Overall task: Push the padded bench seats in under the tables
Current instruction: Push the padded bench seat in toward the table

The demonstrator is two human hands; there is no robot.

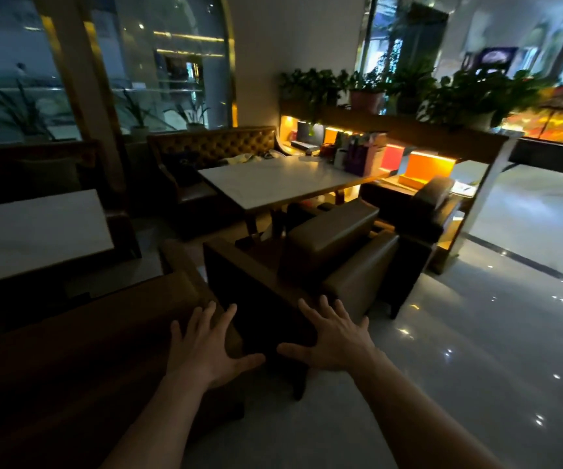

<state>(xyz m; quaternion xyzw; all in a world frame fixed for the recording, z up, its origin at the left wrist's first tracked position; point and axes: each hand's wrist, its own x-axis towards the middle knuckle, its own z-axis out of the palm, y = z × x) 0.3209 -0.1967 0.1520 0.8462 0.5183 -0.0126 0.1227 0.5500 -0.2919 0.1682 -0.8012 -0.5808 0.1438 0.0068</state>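
Both hands spread wide, holding nothing: left hand and right hand reach for the near back of the padded bench seat, which sits just short of the white table, likely bracing for a square push.

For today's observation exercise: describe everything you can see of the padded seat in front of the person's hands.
The padded seat is a brown, leather-looking armchair-like piece with a dark back panel, cushioned arms and short dark legs on the glossy floor. It stands upright, pulled out from the white-topped table. The left hand and right hand, fingers spread, are at its back; contact is unclear.
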